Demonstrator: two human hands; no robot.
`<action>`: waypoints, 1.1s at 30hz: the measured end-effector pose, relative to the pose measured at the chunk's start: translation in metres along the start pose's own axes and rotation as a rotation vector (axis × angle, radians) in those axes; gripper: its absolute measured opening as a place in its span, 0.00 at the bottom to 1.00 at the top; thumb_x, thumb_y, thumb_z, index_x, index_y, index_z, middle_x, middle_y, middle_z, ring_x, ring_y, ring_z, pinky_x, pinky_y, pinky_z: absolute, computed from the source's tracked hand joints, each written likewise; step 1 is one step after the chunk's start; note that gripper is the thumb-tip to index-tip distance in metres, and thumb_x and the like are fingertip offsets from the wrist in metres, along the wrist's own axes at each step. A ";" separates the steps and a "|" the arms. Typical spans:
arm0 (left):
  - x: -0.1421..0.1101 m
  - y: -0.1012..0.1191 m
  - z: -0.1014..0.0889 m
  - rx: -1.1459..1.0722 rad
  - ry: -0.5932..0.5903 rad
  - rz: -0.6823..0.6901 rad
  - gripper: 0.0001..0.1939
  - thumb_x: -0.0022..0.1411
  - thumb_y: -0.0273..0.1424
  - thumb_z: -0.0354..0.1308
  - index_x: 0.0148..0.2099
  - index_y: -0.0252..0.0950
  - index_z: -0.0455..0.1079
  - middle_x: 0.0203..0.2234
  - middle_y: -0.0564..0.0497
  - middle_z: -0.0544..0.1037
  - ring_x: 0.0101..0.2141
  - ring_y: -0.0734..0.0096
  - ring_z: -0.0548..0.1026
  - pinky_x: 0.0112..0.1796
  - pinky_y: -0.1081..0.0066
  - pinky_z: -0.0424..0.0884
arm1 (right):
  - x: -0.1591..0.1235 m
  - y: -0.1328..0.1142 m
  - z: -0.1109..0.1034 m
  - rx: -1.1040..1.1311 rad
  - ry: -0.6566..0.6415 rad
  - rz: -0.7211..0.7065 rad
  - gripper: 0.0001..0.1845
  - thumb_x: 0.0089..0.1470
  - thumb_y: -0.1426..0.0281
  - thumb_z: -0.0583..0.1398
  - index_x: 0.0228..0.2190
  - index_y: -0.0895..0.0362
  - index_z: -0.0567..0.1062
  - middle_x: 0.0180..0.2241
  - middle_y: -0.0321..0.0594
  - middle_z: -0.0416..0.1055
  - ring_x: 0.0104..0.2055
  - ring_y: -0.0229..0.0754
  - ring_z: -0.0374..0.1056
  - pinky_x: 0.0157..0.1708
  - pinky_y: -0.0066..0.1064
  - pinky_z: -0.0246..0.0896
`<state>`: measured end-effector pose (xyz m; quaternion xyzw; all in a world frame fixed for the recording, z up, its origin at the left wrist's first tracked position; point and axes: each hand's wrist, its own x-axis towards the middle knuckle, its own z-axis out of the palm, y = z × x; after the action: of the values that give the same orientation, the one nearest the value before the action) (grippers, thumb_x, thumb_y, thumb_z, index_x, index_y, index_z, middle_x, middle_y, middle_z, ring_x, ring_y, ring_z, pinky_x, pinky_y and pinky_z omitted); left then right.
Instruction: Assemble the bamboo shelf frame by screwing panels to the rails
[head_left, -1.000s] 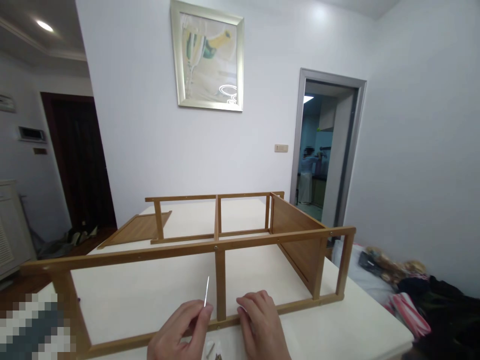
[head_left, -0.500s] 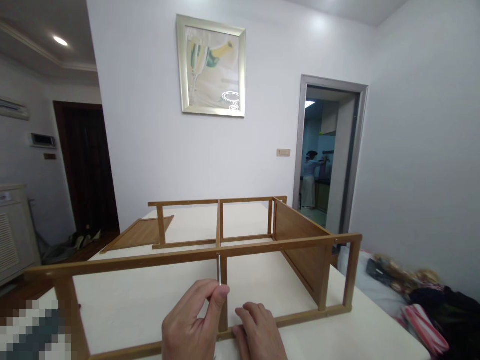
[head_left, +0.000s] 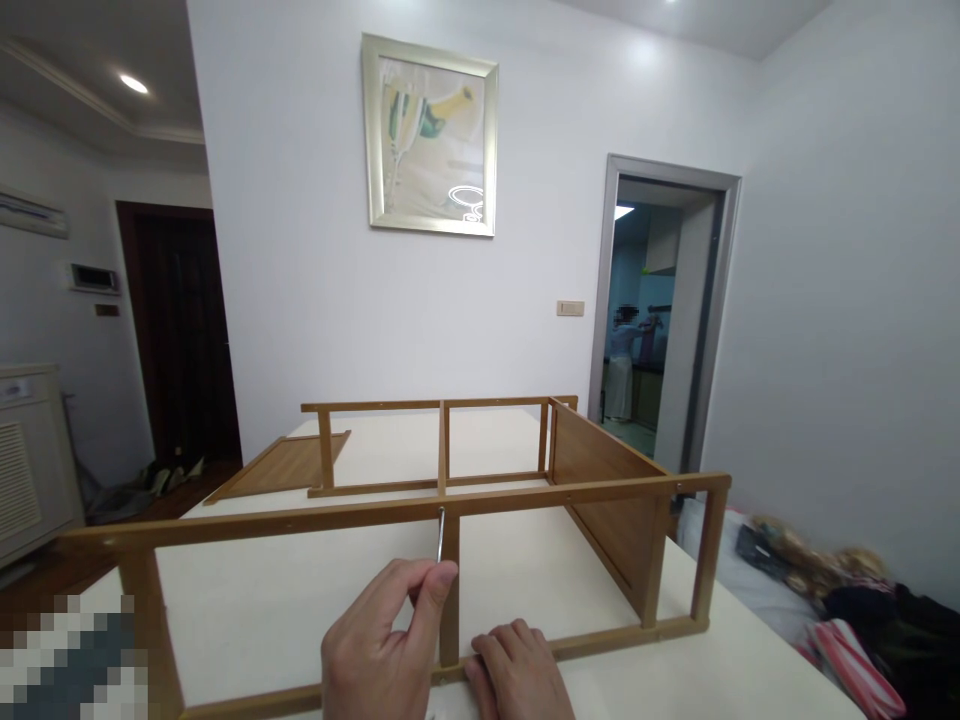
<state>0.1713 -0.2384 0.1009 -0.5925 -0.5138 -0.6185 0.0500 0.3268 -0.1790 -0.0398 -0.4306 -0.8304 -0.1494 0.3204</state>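
Observation:
My left hand (head_left: 379, 640) is closed, with thumb and forefinger pinching a thin silver hex key (head_left: 439, 540). The key's upper end meets the near top rail of a brown wooden shelf frame (head_left: 315, 516), at the head of the middle post. Beside it, lower and to the right, my right hand (head_left: 521, 672) grips the frame's near bottom rail, fingers curled over it close to the foot of that post. The frame lies on its side on a white table (head_left: 525, 570). A wooden panel (head_left: 600, 480) joins its near and far sides at the right.
A loose wooden panel (head_left: 281, 467) lies at the table's far left. To the right, clothes (head_left: 855, 660) are heaped on a pale surface. Behind stands a wall with a framed picture (head_left: 431, 135). Another person (head_left: 622, 360) stands beyond the doorway at the right.
The hex key leans a little more, its lower end shifted slightly left relative to the post. Both hands keep their places on the frame. The whole view has shifted slightly.

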 end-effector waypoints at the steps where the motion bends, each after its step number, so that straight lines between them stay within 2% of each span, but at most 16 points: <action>1: 0.000 0.000 0.000 0.003 0.007 -0.006 0.20 0.65 0.46 0.53 0.27 0.40 0.75 0.20 0.55 0.77 0.22 0.74 0.74 0.29 0.77 0.71 | 0.000 0.000 0.000 -0.005 -0.003 0.001 0.06 0.54 0.74 0.62 0.33 0.52 0.70 0.30 0.35 0.73 0.32 0.44 0.66 0.33 0.35 0.52; 6: 0.001 0.002 -0.001 -0.016 -0.012 -0.101 0.19 0.62 0.46 0.56 0.26 0.41 0.74 0.19 0.56 0.77 0.21 0.74 0.73 0.29 0.77 0.70 | -0.002 0.001 0.004 -0.004 0.008 0.006 0.06 0.54 0.74 0.62 0.32 0.52 0.70 0.30 0.35 0.73 0.32 0.44 0.65 0.33 0.35 0.50; 11: 0.003 0.008 0.000 -0.141 -0.061 -0.296 0.19 0.58 0.49 0.58 0.25 0.40 0.74 0.18 0.55 0.75 0.21 0.72 0.72 0.27 0.76 0.68 | -0.005 0.002 0.013 0.021 0.030 0.033 0.07 0.53 0.74 0.64 0.33 0.51 0.71 0.30 0.34 0.72 0.33 0.44 0.64 0.35 0.35 0.48; 18: 0.012 0.002 0.003 -0.535 -0.214 -0.559 0.22 0.52 0.51 0.63 0.25 0.35 0.74 0.16 0.52 0.73 0.21 0.71 0.71 0.26 0.74 0.69 | -0.006 0.001 0.013 0.031 0.038 0.058 0.07 0.52 0.73 0.64 0.32 0.52 0.71 0.30 0.35 0.72 0.33 0.44 0.63 0.35 0.36 0.47; 24: 0.010 0.006 0.009 -0.865 -0.209 -0.754 0.21 0.49 0.48 0.67 0.28 0.31 0.75 0.18 0.51 0.73 0.21 0.74 0.70 0.24 0.74 0.68 | -0.006 0.004 0.015 0.034 0.018 0.035 0.07 0.53 0.73 0.64 0.33 0.52 0.71 0.31 0.35 0.72 0.33 0.44 0.63 0.34 0.36 0.47; 29: 0.009 0.015 0.015 -1.015 -0.214 -0.834 0.23 0.43 0.47 0.71 0.28 0.30 0.76 0.19 0.49 0.75 0.21 0.74 0.70 0.24 0.74 0.69 | -0.007 0.006 0.018 0.025 0.017 0.011 0.06 0.53 0.72 0.64 0.32 0.52 0.70 0.31 0.35 0.72 0.33 0.44 0.63 0.33 0.35 0.48; 33: 0.010 0.017 0.016 -1.018 -0.169 -0.839 0.23 0.40 0.46 0.73 0.28 0.30 0.76 0.19 0.50 0.75 0.21 0.74 0.70 0.24 0.73 0.69 | -0.007 0.005 0.018 0.016 0.018 0.019 0.06 0.53 0.72 0.64 0.32 0.52 0.70 0.31 0.35 0.72 0.33 0.44 0.63 0.34 0.35 0.48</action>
<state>0.1908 -0.2302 0.1147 -0.3384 -0.3467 -0.7022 -0.5217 0.3269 -0.1711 -0.0584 -0.4346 -0.8245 -0.1434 0.3328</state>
